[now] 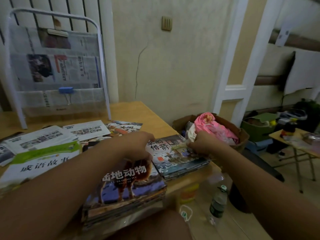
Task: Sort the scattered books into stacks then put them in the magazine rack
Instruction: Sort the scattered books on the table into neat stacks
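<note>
Both hands on picture-book stack (180, 156) at desk (136, 110) right edge: left hand (138, 144) fingers curled at left side, right hand (202, 142) pinching top cover's far corner. Square edges first; magazine rack (57, 66) at desk's far left.

magazine rack (102, 54) white frame, blue binder clip (66, 90); bench (136, 111) light wood; green-white storybook (43, 156); pink checked cloth (216, 127) in brown box (242, 135).

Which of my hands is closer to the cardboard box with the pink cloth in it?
Right. Your right hand sits just beside the cardboard box, on the blue book stack's far edge; your left hand is across that stack, farther away.
</note>
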